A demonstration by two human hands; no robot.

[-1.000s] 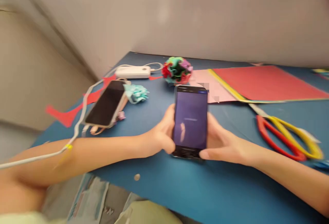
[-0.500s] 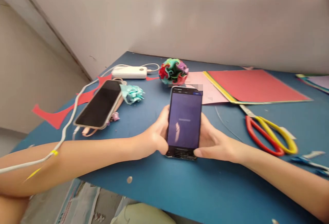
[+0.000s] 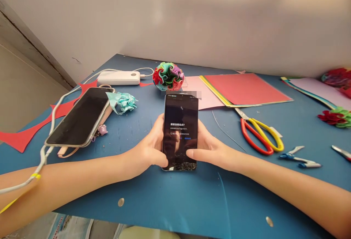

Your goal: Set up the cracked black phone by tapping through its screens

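A dark-screened smartphone is held upright between both hands, just above the blue table. My left hand wraps its left edge, thumb near the lower corner. From the other side my right hand grips the phone, its thumb lying over the lower right of the screen. White text in a pop-up box shows on the display, and its bottom edge looks cracked. Behind the phone sits a multicoloured curled-paper ball. To the left, a second phone lies screen up beside a crumpled teal paper piece.
A white power bank with a cable stands at the back left, near red paper scraps. On the right lie stacked coloured sheets, red-and-yellow-handled scissors, a small blue-and-silver tool and paper flowers.
The phone's screen has gone from a bluish view to a dark pop-up with text. My right thumb has moved up and inward over the screen. The camera view has shifted right.
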